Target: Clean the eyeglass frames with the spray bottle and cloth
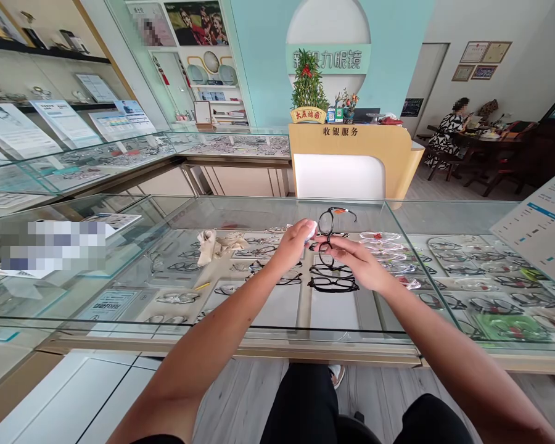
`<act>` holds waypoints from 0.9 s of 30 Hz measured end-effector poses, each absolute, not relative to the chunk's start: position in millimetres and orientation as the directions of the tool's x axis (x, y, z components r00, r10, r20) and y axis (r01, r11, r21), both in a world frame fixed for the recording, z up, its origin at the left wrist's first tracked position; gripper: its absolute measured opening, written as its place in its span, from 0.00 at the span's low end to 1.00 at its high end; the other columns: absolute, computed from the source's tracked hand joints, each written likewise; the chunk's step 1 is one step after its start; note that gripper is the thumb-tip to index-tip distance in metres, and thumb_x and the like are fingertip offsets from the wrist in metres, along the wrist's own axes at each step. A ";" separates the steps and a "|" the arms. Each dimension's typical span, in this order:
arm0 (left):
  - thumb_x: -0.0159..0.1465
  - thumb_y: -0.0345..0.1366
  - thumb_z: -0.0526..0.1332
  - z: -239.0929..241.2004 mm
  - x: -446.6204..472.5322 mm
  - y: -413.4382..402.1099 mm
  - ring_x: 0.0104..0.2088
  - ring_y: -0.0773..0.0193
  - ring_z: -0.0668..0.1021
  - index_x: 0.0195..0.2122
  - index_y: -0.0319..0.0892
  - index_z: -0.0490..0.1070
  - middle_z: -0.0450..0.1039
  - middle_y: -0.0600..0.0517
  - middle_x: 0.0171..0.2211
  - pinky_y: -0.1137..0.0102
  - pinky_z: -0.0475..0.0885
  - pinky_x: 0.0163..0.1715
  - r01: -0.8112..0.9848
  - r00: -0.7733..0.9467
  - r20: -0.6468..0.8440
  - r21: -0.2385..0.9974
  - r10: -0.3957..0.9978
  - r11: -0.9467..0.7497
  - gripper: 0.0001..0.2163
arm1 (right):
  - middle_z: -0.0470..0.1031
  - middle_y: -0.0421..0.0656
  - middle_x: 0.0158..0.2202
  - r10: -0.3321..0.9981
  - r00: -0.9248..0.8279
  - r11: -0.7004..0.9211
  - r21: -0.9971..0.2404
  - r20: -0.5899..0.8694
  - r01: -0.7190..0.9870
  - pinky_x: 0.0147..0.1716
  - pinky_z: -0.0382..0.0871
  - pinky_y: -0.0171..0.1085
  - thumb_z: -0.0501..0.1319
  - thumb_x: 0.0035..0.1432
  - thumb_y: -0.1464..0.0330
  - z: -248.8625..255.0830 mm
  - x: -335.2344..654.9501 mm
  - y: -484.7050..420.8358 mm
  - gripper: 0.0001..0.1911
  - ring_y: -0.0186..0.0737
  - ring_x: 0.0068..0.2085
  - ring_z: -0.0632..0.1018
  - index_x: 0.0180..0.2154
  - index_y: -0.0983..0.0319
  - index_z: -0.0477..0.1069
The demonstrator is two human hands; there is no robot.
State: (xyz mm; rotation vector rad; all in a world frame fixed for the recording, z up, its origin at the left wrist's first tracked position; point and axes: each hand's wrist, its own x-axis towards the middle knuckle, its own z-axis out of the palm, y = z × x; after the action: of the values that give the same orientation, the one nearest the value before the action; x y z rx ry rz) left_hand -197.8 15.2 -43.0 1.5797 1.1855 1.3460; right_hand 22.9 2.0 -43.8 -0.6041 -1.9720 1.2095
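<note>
A pair of black-framed eyeglasses [327, 223] is held upright on its side above the glass display case [259, 336]. My right hand [357, 262] grips it around the lower rim, fingers closed. One temple arm, with an orange patch near the hinge, extends right from the top. Close beside the glasses, my left hand [292, 245] is closed on a small white wad [311, 229], mostly hidden; whether it is cloth or tissue I cannot tell. Below my hands are more black eyeglasses [333, 284]. A crumpled beige cloth [213, 246] lies to the left of my left hand.
Many spectacle frames fill the case, including clear ones [380, 236] at right. A printed sign [541, 216] stands on the right, papers [50, 246] on the left. A wooden counter [351, 145] stands beyond; a seated person [448, 132] is at a table far right.
</note>
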 end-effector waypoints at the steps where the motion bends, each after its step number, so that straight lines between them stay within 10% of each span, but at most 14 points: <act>1: 0.66 0.63 0.59 -42.7 -197.2 15.0 0.30 0.62 0.70 0.31 0.45 0.70 0.68 0.53 0.29 0.66 0.69 0.32 0.188 0.036 0.313 0.931 0.949 -0.314 0.24 | 0.85 0.44 0.58 0.703 -0.622 0.447 -0.895 0.343 0.011 0.66 0.71 0.54 0.60 0.77 0.52 -44.6 22.6 2.0 0.22 0.52 0.58 0.80 0.63 0.50 0.82; 21: 0.69 0.61 0.59 -45.6 -196.6 5.7 0.35 0.59 0.74 0.30 0.46 0.67 0.71 0.53 0.31 0.65 0.73 0.38 0.304 0.229 0.295 0.884 0.927 -0.356 0.23 | 0.81 0.42 0.67 0.804 -0.459 0.383 -0.920 0.377 -0.086 0.67 0.70 0.50 0.63 0.74 0.50 -43.8 25.7 10.1 0.18 0.51 0.60 0.80 0.49 0.53 0.84; 27: 0.68 0.66 0.57 -45.4 -224.4 29.4 0.34 0.59 0.77 0.35 0.45 0.74 0.77 0.49 0.35 0.63 0.76 0.41 0.111 -0.014 0.275 0.956 0.961 -0.272 0.26 | 0.84 0.45 0.64 0.821 -0.455 0.349 -0.934 0.345 -0.079 0.69 0.69 0.51 0.63 0.73 0.47 -40.4 28.1 11.1 0.23 0.51 0.59 0.81 0.56 0.53 0.83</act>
State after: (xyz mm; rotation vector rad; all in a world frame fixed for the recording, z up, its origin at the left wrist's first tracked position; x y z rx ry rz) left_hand -224.4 29.4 -45.4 1.4815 1.1676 1.3818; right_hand 28.1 11.1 -40.4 -0.6666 -1.7053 1.2456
